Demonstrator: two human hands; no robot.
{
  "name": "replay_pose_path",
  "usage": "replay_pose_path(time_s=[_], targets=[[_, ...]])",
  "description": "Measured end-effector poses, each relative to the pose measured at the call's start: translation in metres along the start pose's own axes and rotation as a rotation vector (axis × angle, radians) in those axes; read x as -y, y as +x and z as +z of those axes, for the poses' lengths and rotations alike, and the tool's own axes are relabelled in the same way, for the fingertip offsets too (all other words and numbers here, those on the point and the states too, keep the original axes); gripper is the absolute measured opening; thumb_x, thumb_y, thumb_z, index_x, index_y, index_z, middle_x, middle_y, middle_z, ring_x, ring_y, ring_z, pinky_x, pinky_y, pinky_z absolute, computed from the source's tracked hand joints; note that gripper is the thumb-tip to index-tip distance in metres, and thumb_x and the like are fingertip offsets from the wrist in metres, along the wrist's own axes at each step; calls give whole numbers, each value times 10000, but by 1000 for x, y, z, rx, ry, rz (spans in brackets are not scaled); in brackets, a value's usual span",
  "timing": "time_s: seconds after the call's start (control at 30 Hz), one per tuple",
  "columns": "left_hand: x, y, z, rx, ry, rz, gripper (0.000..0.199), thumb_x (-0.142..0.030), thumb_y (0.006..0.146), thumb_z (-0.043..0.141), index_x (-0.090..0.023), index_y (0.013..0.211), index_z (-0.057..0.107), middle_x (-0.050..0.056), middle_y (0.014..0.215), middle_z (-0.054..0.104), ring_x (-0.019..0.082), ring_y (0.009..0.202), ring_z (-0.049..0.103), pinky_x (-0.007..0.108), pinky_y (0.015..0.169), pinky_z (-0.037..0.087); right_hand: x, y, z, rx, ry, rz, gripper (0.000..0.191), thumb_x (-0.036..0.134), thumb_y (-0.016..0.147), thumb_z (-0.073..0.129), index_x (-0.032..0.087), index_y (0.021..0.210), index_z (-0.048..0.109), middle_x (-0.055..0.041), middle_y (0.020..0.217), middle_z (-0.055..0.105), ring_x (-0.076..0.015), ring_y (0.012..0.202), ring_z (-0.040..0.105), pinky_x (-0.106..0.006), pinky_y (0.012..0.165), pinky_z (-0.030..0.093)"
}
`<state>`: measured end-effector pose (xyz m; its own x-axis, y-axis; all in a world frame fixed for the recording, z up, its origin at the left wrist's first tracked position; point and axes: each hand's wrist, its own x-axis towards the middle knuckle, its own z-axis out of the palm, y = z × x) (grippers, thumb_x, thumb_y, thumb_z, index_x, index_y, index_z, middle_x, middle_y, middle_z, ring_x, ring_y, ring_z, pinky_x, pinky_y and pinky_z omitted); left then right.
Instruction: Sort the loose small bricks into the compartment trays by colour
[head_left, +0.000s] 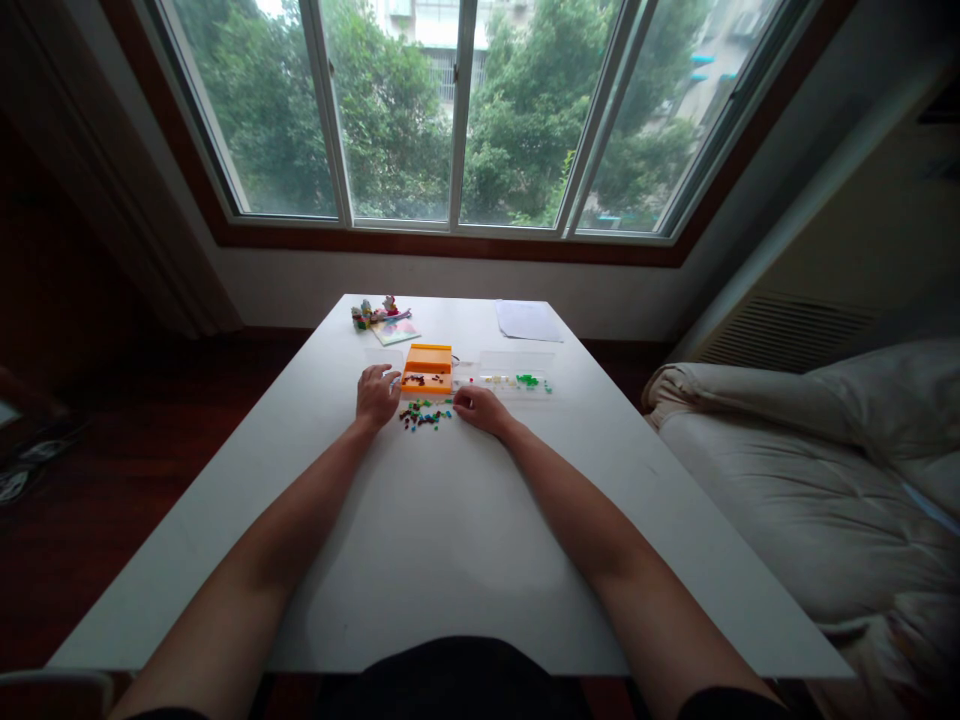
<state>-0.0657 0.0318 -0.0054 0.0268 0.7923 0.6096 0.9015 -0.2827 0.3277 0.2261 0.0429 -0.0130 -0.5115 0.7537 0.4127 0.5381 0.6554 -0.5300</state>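
Note:
Beside the left edge of an orange box [430, 357], my left hand [377, 396] is open, its fingers apart and pointing toward the box. Small dark brown pieces lie in the lower part of the box. Just in front of it is a loose pile of tiny multicoloured building bricks [424, 416], lying between my two hands. My right hand [482, 409] rests at the pile's right side with fingers curled and thumb drawn in. Whatever its fingertips hold, if anything, is too small to name.
Right of the box, a clear plastic tray [517, 361] holds sorted bricks, including green bricks [529, 381]. At the white table's [465, 560] far left stand small assembled figures [361, 315] near a colourful sheet [396, 331]. White paper [528, 321] lies far right. A sofa [765, 480] flanks the right side.

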Motion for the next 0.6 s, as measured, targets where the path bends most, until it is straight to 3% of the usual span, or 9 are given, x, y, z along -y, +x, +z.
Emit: replay_pose_path(time_s=[0.17,0.37,0.47,0.6], targets=[[1,0,2,17,-26,23,289,-276,939,548,-215,1122,764,104,1291,650,308,1265,497,517,1126,414,-10,0,-16,-337,-51,139,103,236,846,593,200,913,663,-11,786,649,-164,720,555,-275,717,428],[1,1,-1,19,-56,64,277,-250,941,539,-210,1078,775,98,1253,671,299,1247,510,509,1134,413,-45,-6,-49,-750,-130,355,186,265,867,517,180,960,654,-72,865,657,-221,818,584,-343,825,469],[-4,1,-4,26,-79,95,268,-234,942,534,-209,1046,780,97,1221,686,294,1229,522,505,1132,416,-58,-10,-57,-838,-102,453,246,296,881,507,169,1041,646,-72,870,648,-214,768,578,-347,801,473],[-18,-2,-7,97,-142,184,258,-216,943,537,-210,1034,779,90,1141,720,275,1155,561,475,1075,462,-59,-8,-54,-860,-107,426,293,292,891,485,162,1103,640,-84,929,640,-201,749,560,-351,817,478]])
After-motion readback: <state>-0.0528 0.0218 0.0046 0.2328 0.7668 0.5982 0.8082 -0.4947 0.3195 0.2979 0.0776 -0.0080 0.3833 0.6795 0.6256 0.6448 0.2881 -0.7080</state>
